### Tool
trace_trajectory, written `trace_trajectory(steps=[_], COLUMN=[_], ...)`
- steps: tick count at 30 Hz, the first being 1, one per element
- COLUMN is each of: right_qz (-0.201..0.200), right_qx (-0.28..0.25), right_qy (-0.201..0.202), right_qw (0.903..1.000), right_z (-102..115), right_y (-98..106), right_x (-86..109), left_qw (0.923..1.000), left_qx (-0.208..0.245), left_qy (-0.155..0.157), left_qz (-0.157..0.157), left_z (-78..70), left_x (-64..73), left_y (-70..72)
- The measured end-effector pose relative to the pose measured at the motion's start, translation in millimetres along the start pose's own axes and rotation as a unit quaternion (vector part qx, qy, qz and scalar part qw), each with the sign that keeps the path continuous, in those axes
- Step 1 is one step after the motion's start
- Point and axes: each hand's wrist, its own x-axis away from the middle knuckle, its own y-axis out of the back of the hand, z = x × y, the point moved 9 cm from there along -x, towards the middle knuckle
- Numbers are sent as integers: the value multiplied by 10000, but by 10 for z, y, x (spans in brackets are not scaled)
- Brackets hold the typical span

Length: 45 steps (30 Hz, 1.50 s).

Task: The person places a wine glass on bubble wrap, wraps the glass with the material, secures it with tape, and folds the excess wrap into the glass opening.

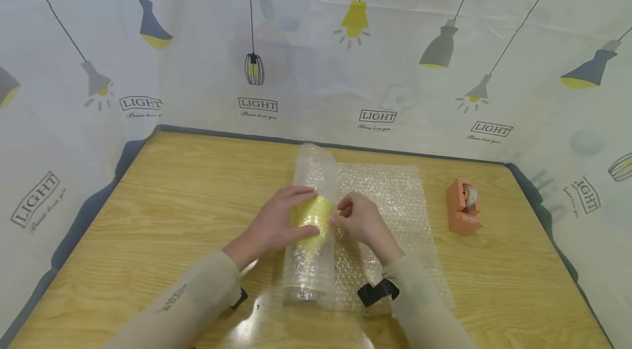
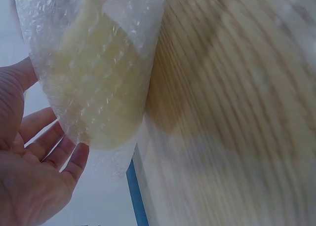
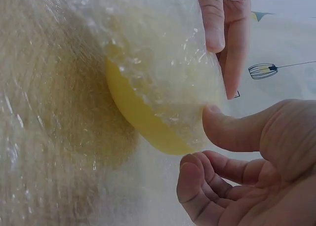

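Between side edges of the tabletop (image 1: 163, 201), the left hand (image 1: 274, 223) curves, half-spread, around the bubble-wrapped yellow object (image 1: 318, 214); the right hand (image 1: 361, 219) bends its fingers, thumb touching; pinch cannot be determined.

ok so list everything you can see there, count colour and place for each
yellow item: 1, yellow, partly covered by bubble wrap, between the hands
bubble wrap: 1 sheet, clear, rolled round the item, its flat part to the right
tape dispenser: 1, orange, on the table's right side
tape: 1 roll, whitish, in the dispenser
table: 1, light wood, under everything
backdrop: count unclear, whitish, behind and beside the table
printed lamps: several, grey, blue, yellow and black, on the backdrop
wrist cameras: 2, black, at the cuffs
sleeves: 2, pale beige, on both arms
left hand: 1, bare, holding the wrap's left side
right hand: 1, bare, at its right side
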Motion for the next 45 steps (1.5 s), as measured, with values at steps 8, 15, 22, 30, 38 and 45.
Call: trace_trajectory(steps=[8, 15, 22, 30, 38, 45], right_qz=[64, 434, 717, 579, 558, 670], right_qx=[0, -344, -660, -181, 95, 106], right_qy=[279, 466, 110, -146, -219, -320], right_qw=[9996, 9974, 9952, 9981, 9982, 9972], right_z=[25, 18, -19, -2, -22, -63], right_y=[5, 8, -6, -22, -40, -31], right_x=[29, 28, 39, 38, 22, 11], left_qw=[9999, 9997, 9993, 9986, 9987, 9997], left_qx=[-60, -155, -329, -488, -455, 105], left_qy=[-154, -178, -133, -133, -199, -239], left_qz=[-47, -11, 65, 146, 142, -8], left_z=[-64, -125, -164, -189, -218, -150], left_x=[-49, -88, -111, -143, -133, -64], left_y=[-61, -104, -140, -208, -231, -120])
